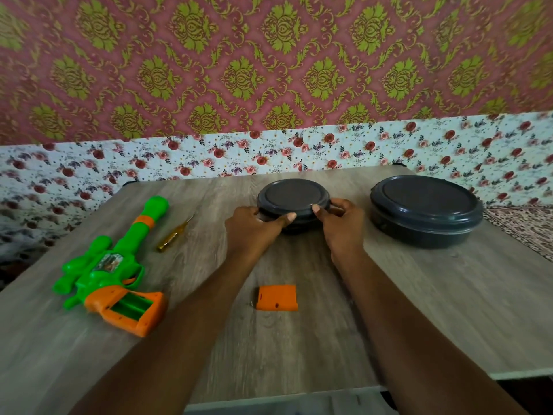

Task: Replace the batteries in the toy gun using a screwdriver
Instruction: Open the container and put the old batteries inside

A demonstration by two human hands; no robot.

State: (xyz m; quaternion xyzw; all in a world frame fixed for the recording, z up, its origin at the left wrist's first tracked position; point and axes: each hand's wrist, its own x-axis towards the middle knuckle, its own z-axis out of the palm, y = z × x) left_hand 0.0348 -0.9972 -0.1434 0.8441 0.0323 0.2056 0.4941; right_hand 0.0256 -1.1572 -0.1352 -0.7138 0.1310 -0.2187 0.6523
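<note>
Clasping the small container (294, 196) from both sides, the left grip (254, 232) and the right grip (341, 229) each curl round its rim, thumbs on the lid's edge. It sits midway along the desk (299, 354), toward the far edge. There are two dark grey, round, lidded containers in all: the large container (425, 208) stands apart, near the far right corner. One orange battery cover (276, 298) lies between the forearms, nearer the front edge. One toy gun (110, 265), green and orange, lies along the left edge, barrel pointing away, its handle compartment uncovered. One screwdriver (173, 235) with a yellow handle lies just right of the barrel. The desk is grey wood-grain. Behind it a floral band (209, 157) runs below pink-and-green damask wallpaper (269, 70); patterned carpet (520, 232) shows at the right.
</note>
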